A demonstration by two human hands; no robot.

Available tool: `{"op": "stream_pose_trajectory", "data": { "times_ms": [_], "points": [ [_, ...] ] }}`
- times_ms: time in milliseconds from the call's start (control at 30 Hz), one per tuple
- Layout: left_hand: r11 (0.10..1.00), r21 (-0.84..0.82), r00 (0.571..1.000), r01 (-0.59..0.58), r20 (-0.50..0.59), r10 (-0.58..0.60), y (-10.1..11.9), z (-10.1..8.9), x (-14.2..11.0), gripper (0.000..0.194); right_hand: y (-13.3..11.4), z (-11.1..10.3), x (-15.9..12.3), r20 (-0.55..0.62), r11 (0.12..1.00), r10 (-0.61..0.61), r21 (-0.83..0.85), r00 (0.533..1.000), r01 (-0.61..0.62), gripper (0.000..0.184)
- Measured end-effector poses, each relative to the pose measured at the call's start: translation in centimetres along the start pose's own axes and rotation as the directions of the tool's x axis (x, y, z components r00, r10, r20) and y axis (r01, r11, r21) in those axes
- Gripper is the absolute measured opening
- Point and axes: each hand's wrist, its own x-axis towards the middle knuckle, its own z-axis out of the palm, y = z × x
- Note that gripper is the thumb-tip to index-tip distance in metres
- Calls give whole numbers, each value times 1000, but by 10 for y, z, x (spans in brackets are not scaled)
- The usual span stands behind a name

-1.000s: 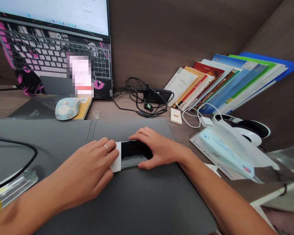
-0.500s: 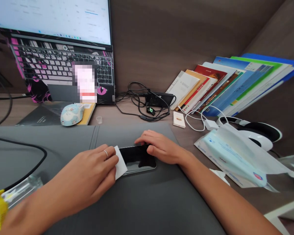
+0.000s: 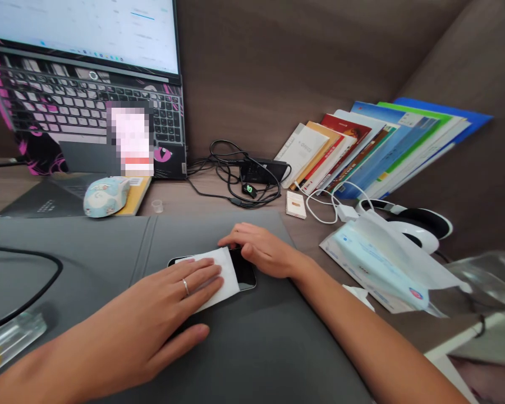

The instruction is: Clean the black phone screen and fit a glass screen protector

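A smartphone (image 3: 244, 270) with a dark screen lies flat on the grey desk mat (image 3: 244, 348). Spread over much of its screen is a white wipe (image 3: 228, 275). My left hand (image 3: 172, 306), a ring on one finger, rests flat on the wipe with fingers stretched out and thumb apart on the near side. At the phone's right end, my right hand (image 3: 263, 251) grips the far corner, its fingers curled at the far edge and the thumb over the screen. The fingertips of the right hand are partly hidden.
Behind the mat stand a laptop (image 3: 79, 120), a patterned mouse (image 3: 105, 196) and a tangle of black cables (image 3: 239, 179). Leaning books (image 3: 345, 151), headphones (image 3: 421, 227) and a wipes pack (image 3: 379, 269) lie to the right. A black cable (image 3: 54, 278) crosses the left side.
My left hand has gone from pinching the folded wipe at the phone's left end to lying flat, and the wipe now covers more screen. The view has shifted slightly right.
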Motion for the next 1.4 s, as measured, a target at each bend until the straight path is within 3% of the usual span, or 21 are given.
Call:
{"op": "stream_pose_trajectory", "data": {
  "times_ms": [167,367,500,600,700,800,967,1133,1267,1400],
  "points": [
    [996,-70,998,50,-32,-53,-1,-3,3,25,3,0,0,19,1000,10,-14,1000,-9,88],
    [992,-67,994,106,46,-104,-1,-6,7,29,4,0,1,16,1000,13,-22,1000,-12,88],
    [997,-59,997,59,54,-56,0,-5,7,25,4,0,1,12,1000,13,-29,1000,-12,90],
    [999,-38,1000,11,20,-11,0,-5,6,36,4,0,1,12,999,6,-32,1000,-5,90],
    [998,-45,998,51,51,-49,0,-8,7,26,4,0,1,14,999,6,-31,1000,-5,89],
    [994,-27,990,104,96,-101,0,-11,8,31,4,-1,1,9,999,12,-30,1000,-11,89],
    [996,-72,997,53,61,-49,1,-11,8,23,3,-1,2,6,999,11,-31,1000,-11,89],
    [991,-79,984,109,150,-96,0,-10,8,31,4,-1,1,11,999,20,-37,1000,-20,90],
    [992,-94,993,80,90,-72,1,-10,7,24,3,0,1,10,999,22,-36,1000,-21,90],
    [988,-126,990,89,117,-74,1,-11,7,30,3,-1,1,5,999,26,-30,1000,-26,89]
  ]
}}
